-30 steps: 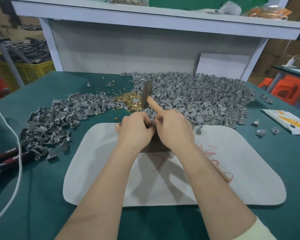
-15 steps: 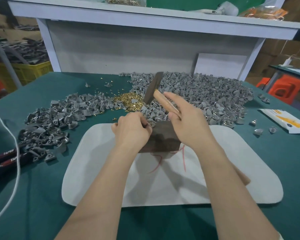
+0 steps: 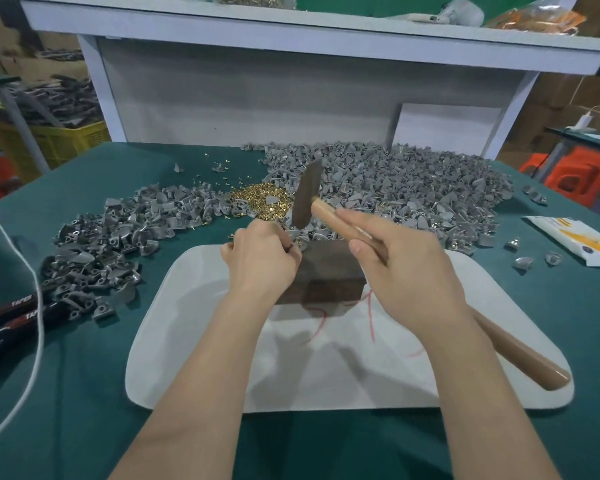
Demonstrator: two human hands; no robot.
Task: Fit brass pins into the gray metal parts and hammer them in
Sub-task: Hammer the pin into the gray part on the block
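Right hand (image 3: 409, 271): fingers wrapped round hammer (image 3: 305, 195) handle, close to head. Hammer long axis: butt near-right of block (image 3: 329, 271), head above block's far-left corner, face pointing down. Left hand (image 3: 260, 261), nearer to target: fingers curled, pinching at block's left edge. Likely 1 gray part, hidden under fingers; pin not discernible. Strike line, judged: down-left onto pinch, fingers close. Brass pins (image 3: 260, 202) just beyond block; gray parts (image 3: 413, 188) beyond-right.

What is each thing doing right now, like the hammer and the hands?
Dark rectangular block, resting on the white mat.
Wooden-handled hammer, raised off the block.
Right hand, grips the hammer handle.
Left hand, fingers curled at the block's edge; contents hidden.
Brass pins, loose pile.
Gray metal parts, loose heaps.
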